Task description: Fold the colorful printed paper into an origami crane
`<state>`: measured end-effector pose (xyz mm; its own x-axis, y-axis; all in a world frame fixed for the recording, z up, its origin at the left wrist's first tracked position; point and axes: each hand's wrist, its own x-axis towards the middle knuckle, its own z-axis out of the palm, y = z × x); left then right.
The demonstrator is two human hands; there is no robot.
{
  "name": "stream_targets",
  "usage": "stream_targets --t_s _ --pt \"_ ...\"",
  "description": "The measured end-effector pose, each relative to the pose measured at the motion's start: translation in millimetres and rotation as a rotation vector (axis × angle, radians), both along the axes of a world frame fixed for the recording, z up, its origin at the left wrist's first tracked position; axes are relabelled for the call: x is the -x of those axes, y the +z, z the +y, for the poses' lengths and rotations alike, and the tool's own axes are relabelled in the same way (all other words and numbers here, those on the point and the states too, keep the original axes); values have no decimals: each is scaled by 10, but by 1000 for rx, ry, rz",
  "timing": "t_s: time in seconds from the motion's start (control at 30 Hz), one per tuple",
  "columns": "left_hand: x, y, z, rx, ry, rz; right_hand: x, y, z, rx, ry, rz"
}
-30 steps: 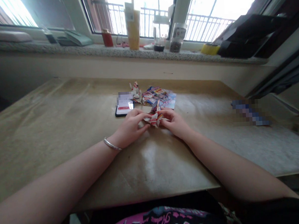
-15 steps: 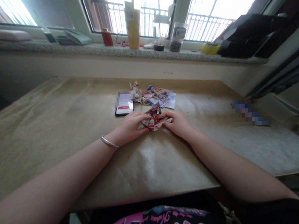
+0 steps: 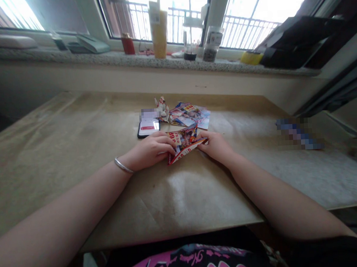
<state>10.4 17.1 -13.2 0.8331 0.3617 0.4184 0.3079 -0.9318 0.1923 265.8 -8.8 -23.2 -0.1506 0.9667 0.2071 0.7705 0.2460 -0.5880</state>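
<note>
A folded piece of colourful printed paper (image 3: 183, 143) lies between my two hands on the tan table (image 3: 78, 154). My left hand (image 3: 149, 151), with a silver bangle on its wrist, pinches the paper's left side. On the right side my right hand (image 3: 216, 145) grips the other edge with closed fingers. The paper is spread flat and wide, one red-edged corner pointing toward me. Just beyond it lie more printed sheets (image 3: 191, 115) and a small folded paper figure (image 3: 162, 107).
A phone (image 3: 148, 127) with a lit screen lies just beyond my left hand. A blurred flat object (image 3: 298, 134) rests on the table at right. The stone windowsill (image 3: 103, 59) holds a tall yellow bottle (image 3: 158, 29), a red jar (image 3: 128, 44), cups and dark items.
The paper has been opened out from a small upright bundle into a wider, flatter shape. Both hands have drawn slightly apart and toward me.
</note>
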Motion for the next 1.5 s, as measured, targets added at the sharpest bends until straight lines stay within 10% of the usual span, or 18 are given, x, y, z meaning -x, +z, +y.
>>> stream_targets --t_s 0.27,1.5 --pt "17 138 -47 -12 -103 106 -22 24 3 30 11 23" --pt "-90 21 -117 82 254 36 -2 25 -7 -46 182 67"
